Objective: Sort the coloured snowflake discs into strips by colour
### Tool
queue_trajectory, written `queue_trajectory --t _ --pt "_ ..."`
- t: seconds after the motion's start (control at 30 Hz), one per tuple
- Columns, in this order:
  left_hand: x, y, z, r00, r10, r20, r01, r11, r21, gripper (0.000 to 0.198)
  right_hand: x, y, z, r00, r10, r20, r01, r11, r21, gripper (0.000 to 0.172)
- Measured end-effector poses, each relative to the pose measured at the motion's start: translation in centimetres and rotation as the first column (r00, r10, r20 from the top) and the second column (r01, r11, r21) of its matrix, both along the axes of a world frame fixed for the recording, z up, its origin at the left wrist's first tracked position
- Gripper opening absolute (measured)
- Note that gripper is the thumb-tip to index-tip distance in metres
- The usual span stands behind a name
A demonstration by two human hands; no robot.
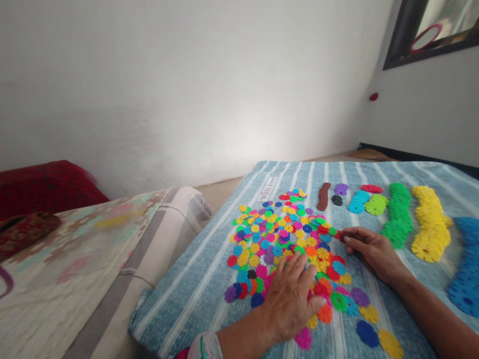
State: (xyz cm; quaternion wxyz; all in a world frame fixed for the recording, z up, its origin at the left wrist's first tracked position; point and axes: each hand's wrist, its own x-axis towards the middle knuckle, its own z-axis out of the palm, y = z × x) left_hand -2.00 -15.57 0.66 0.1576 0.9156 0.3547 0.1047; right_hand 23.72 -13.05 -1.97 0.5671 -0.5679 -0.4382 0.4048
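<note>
My left hand (290,296) lies with its fingers spread on a loose pile of mixed-colour plastic notched discs (262,234). To the right of the pile, my right hand (374,252) is closed in a pinch on a small red notched disc (339,235), just above the cloth. Sorted rows lie beyond and right of that hand: green discs (398,214), yellow discs (430,224) and blue discs (466,269). Smaller groups include brown discs (324,196), purple discs (341,189), black discs (337,200), light blue discs (358,202), lime discs (376,204) and red discs (371,188).
A blue striped cloth (187,284) covers the table under the discs. On the left is a bed or couch with a patterned cover (108,234) and a dark red cloth (48,187). A white wall (168,89) stands behind, with a dark-framed window (406,35) at upper right.
</note>
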Motion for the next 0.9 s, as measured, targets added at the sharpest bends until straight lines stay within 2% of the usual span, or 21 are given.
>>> queue_trajectory --t 0.17,0.47,0.6,0.63,0.7,0.77,0.83,0.9 --pt "0.0 -0.2 0.1 0.996 -0.092 0.016 0.091 0.996 0.018 0.057 0.0 0.1 0.0 1.000 0.006 -0.025 -0.006 1.000 0.005 0.037" --pt "0.3 -0.7 0.2 0.967 -0.252 0.024 0.250 0.966 0.059 0.049 -0.2 0.0 0.4 1.000 0.005 0.027 -0.005 1.000 0.006 0.036" --pt "0.1 0.4 0.8 0.960 -0.278 0.040 0.274 0.958 0.085 0.049 -0.2 0.0 0.3 0.999 0.015 0.031 -0.015 1.000 -0.006 0.035" --pt "-0.1 1.2 1.1 0.966 -0.253 0.047 0.247 0.963 0.106 0.047 -0.2 0.1 0.2 1.000 0.019 0.025 -0.018 1.000 -0.005 0.035" --pt "-0.7 3.4 1.6 0.990 -0.129 0.057 0.118 0.980 0.160 0.042 -0.1 0.1 0.1 1.000 0.028 0.015 -0.028 1.000 -0.005 0.033" --pt "-1.6 6.3 2.0 0.993 0.102 0.051 -0.111 0.972 0.205 0.040 0.0 0.2 0.0 0.999 0.034 0.018 -0.033 0.999 -0.008 0.031" --pt "-2.8 8.9 2.1 0.942 0.334 0.018 -0.329 0.914 0.237 0.040 0.1 0.2 -0.1 0.999 0.034 0.031 -0.033 0.999 -0.011 0.030" --pt "-3.9 10.9 1.9 0.881 0.473 -0.029 -0.454 0.860 0.235 0.042 0.0 0.2 -0.1 0.999 0.030 0.039 -0.030 0.999 -0.012 0.029"
